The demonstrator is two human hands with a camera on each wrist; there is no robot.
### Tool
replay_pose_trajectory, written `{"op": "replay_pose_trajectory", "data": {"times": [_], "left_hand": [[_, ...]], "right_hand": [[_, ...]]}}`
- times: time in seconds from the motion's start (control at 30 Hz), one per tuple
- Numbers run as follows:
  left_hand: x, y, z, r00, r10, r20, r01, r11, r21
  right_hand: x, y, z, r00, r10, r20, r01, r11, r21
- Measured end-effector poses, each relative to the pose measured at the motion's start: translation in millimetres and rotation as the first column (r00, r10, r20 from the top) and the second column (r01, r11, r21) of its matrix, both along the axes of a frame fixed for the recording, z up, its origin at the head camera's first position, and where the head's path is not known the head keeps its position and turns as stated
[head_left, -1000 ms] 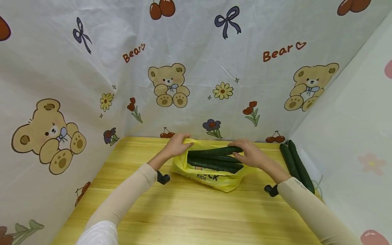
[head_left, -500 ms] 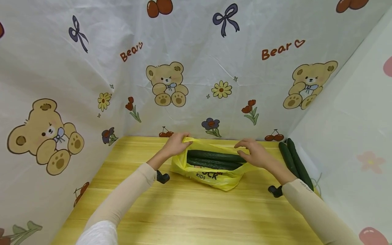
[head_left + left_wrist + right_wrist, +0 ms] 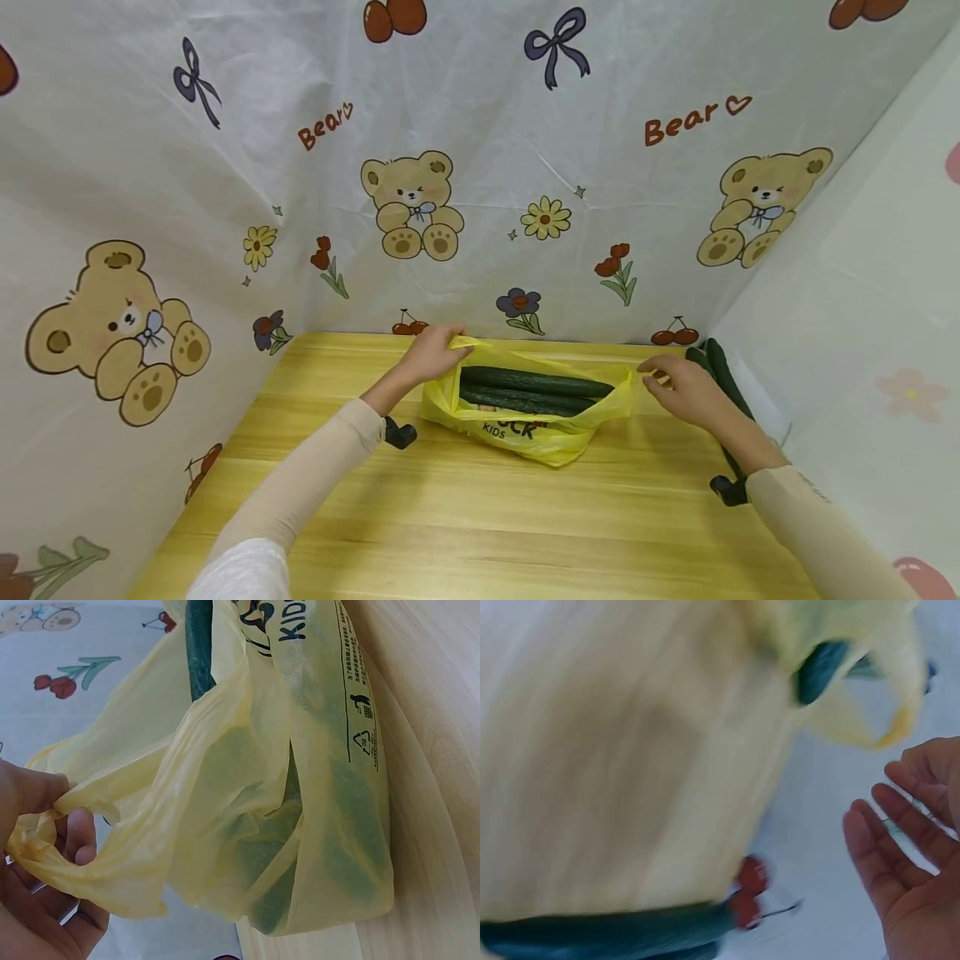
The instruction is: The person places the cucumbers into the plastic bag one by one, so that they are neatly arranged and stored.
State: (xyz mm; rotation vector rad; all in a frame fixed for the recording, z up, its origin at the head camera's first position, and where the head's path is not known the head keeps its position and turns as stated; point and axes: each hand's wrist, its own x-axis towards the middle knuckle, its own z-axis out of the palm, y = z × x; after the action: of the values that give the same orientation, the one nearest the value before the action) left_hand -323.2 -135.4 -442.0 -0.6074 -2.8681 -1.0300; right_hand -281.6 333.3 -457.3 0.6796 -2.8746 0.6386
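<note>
A yellow plastic bag (image 3: 555,450) lies on the table with its mouth spread, and several dark green cucumbers (image 3: 525,392) lie inside it. At the bag's left side my left hand (image 3: 433,353) pinches the handle; the left wrist view shows the thumb and fingers round the gathered yellow plastic (image 3: 97,885). My right hand (image 3: 686,392) is just to the right of the bag, apart from it. In the right wrist view its fingers (image 3: 885,847) are loosely bent and hold nothing. Two more cucumbers (image 3: 722,367) lie beyond that hand, partly hidden by the right arm.
The wooden table (image 3: 450,533) meets a back wall (image 3: 480,283) of printed cloth and a pale side wall (image 3: 855,350) at the right. A thin pale cord (image 3: 786,433) runs down by the right-hand cucumbers.
My right hand let go of a cucumber inside the bag, came out of the bag's mouth and moved right toward the two loose cucumbers. The left hand kept its hold on the handle.
</note>
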Motion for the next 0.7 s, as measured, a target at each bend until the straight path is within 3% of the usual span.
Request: {"op": "replay_pose_trajectory", "data": {"times": [0.23, 0.43, 0.7], "left_hand": [[-0.3, -0.9, 0.7, 1.000, 0.002, 0.011, -0.002, 1.000, -0.010], [1.0, 0.1, 0.4, 1.000, -0.009, 0.020, 0.009, 1.000, -0.016], [1.8, -2.0, -0.4, 1.000, -0.002, 0.018, 0.003, 1.000, -0.014]], "right_hand": [[5.4, 57, -32.5, 0.986, -0.124, 0.113, 0.119, 0.992, 0.051], [15.5, 99, -47.0, 0.971, -0.216, 0.106, 0.201, 0.970, 0.137], [25.8, 130, -63.0, 0.960, -0.261, 0.098, 0.239, 0.952, 0.190]]}}
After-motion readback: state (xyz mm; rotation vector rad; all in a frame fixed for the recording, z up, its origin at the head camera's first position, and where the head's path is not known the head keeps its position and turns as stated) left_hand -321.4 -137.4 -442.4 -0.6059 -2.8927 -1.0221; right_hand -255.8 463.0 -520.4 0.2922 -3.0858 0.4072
